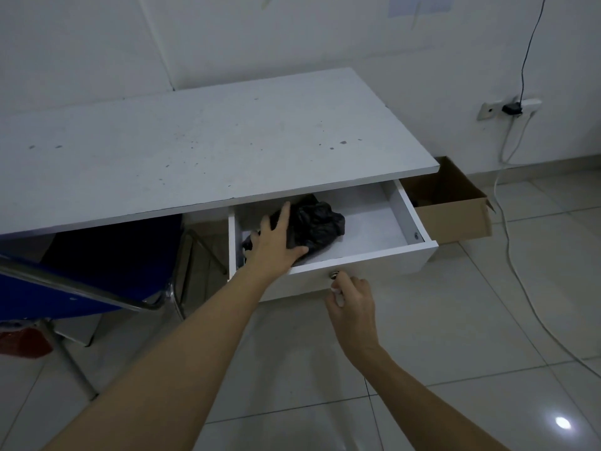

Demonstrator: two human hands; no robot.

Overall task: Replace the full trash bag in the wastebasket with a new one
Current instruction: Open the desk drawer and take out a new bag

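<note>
A white desk drawer stands pulled out under the desk top. Inside it lies a crumpled bundle of black trash bags. My left hand reaches into the drawer and rests on the bundle's left side, fingers spread over the plastic. My right hand sits just below the drawer front, fingers curled near the small metal knob; whether it touches the knob is unclear. No wastebasket is in view.
The white desk top spans the upper left. A blue metal-framed chair stands at the left. A cardboard box sits on the tiled floor to the right. A white cable trails across the tiles from a wall socket.
</note>
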